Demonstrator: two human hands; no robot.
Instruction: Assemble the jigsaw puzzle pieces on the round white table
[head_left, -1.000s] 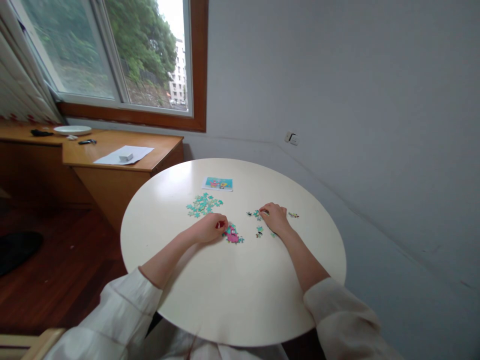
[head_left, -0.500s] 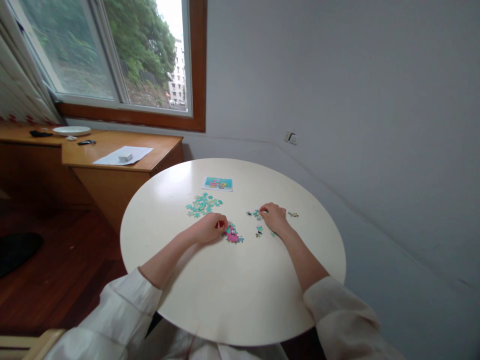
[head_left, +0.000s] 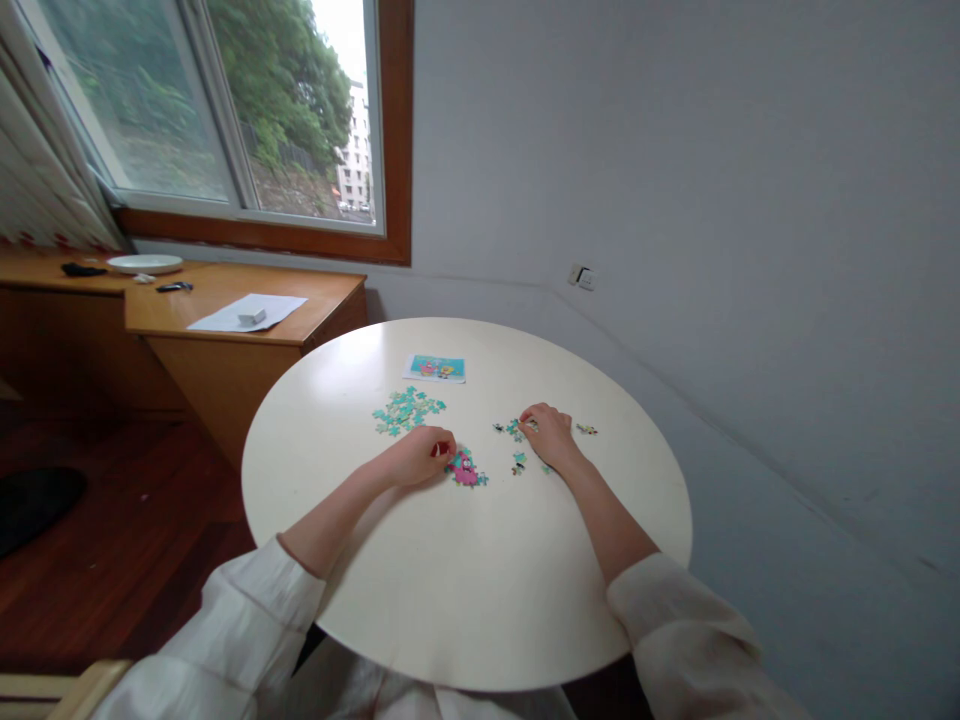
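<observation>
On the round cream table (head_left: 465, 590) my left hand (head_left: 420, 455) rests curled, fingertips against a joined pink and teal puzzle cluster (head_left: 465, 468). My right hand (head_left: 550, 432) lies curled over a few loose teal pieces (head_left: 512, 429), fingertips pinching at one of them. A heap of teal puzzle pieces (head_left: 407, 409) lies beyond my left hand. A small reference picture card (head_left: 436, 367) sits farther back. One stray piece (head_left: 587, 430) lies right of my right hand, and another small piece (head_left: 518, 462) lies between my hands.
A wooden desk (head_left: 225, 345) stands to the left under the window, holding a sheet of paper (head_left: 247, 311), a white plate (head_left: 144, 263) and small dark items. A grey wall runs along the right. Dark wooden floor lies at the left.
</observation>
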